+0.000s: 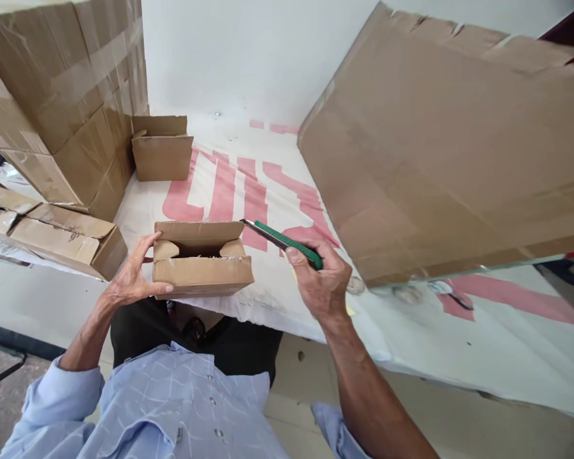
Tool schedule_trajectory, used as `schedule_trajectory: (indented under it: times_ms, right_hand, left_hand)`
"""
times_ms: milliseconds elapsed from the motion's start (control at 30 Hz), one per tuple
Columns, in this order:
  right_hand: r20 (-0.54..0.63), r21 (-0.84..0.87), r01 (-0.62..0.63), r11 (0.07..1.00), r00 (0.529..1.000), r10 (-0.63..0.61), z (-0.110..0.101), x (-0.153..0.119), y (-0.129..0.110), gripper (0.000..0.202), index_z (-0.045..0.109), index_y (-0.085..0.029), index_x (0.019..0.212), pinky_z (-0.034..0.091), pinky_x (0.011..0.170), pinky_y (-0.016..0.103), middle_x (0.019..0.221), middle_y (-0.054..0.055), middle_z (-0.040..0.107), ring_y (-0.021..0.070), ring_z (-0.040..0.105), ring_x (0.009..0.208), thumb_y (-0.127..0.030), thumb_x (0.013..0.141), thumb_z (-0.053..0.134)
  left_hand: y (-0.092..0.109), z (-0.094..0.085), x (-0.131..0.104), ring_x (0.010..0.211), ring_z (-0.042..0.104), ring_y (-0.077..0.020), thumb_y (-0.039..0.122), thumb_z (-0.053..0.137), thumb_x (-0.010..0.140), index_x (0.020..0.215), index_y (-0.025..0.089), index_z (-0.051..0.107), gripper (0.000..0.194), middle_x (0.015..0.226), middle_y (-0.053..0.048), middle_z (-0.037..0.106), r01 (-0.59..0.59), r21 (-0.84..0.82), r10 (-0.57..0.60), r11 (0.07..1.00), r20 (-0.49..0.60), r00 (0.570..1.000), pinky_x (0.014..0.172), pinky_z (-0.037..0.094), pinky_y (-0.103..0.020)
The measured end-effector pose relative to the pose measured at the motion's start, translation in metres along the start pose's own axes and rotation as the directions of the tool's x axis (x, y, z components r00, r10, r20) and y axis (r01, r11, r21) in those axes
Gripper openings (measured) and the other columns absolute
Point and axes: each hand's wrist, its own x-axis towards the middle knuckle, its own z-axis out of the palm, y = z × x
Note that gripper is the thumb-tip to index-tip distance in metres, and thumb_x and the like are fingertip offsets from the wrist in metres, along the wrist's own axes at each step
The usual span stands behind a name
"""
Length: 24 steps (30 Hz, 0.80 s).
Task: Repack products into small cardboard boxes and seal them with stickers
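A small brown cardboard box (203,275) stands at the table's front edge, its top open. My left hand (132,271) grips the left end of this box, thumb on the front and fingers toward the back. In my right hand (321,277) is a green box cutter (287,242), fingers wrapped round its handle. The cutter points left, and its tip is close to the box's back right corner; whether they touch I cannot tell. What lies inside the box is mostly in shadow.
Another open small box (162,158) stands farther back, beside a tall stack of taped cartons (76,102). More small boxes (60,239) line the left edge. A large cardboard sheet or carton (449,146) leans on the right. White cloth with red print (229,191) covers the table.
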Motion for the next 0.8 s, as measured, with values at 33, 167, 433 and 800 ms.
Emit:
schedule_trajectory:
  times_ms: [33, 167, 433, 800]
  right_hand:
    - [0.004, 0.019, 0.035, 0.999, 0.999, -0.035, -0.001, 0.004, -0.007, 0.034, 0.072, -0.022, 0.096, 0.052, 0.070, 0.033, 0.082, 0.001, 0.069, 0.0204, 0.061, 0.073, -0.056, 0.093, 0.071]
    - [-0.093, -0.013, 0.138, 0.990, 0.986, -0.138, 0.007, 0.016, 0.000, 0.031, 0.072, -0.023, 0.097, 0.055, 0.081, 0.037, 0.091, 0.005, 0.070, 0.0236, 0.066, 0.086, -0.053, 0.098, 0.067]
    - [0.105, -0.177, 0.188, 0.966, 0.980, -0.171, 0.071, -0.026, 0.092, 0.034, 0.080, -0.021, 0.104, 0.056, 0.081, 0.044, 0.096, 0.011, 0.063, 0.0286, 0.061, 0.092, -0.045, 0.102, 0.056]
    - [0.401, 0.100, 0.553, 0.827, 0.738, -0.542, 0.046, 0.000, -0.031, 0.022, 0.079, -0.022, 0.120, 0.061, 0.093, 0.046, 0.111, 0.011, 0.080, 0.0282, 0.074, 0.104, -0.033, 0.107, 0.066]
  left_hand:
    - [0.000, -0.001, 0.000, 0.152, 0.048, -0.0448, 0.066, 0.095, 0.074, 0.171, 0.031, 0.038, 0.118, 0.166, -0.019, 0.043, -0.009, 0.010, 0.009, 1.000, 0.011, 1.000, 0.114, 0.057, -0.059]
    - [0.000, -0.001, -0.002, 0.152, 0.049, -0.0436, 0.065, 0.095, 0.075, 0.169, 0.031, 0.040, 0.114, 0.166, -0.019, 0.042, -0.039, 0.047, 0.037, 0.998, 0.034, 0.999, 0.113, 0.059, -0.058]
    - [-0.003, 0.004, -0.005, 0.164, 0.037, -0.0454, 0.063, 0.088, 0.085, 0.133, 0.026, 0.075, 0.062, 0.171, -0.015, 0.038, -0.089, 0.082, 0.086, 0.993, 0.032, 0.996, 0.135, 0.034, -0.065]
    - [0.007, -0.007, 0.002, 0.158, 0.045, -0.0439, 0.077, 0.083, 0.081, 0.163, 0.029, 0.053, 0.100, 0.171, -0.017, 0.043, -0.010, 0.061, 0.004, 0.998, 0.094, 0.996, 0.122, 0.053, -0.057]
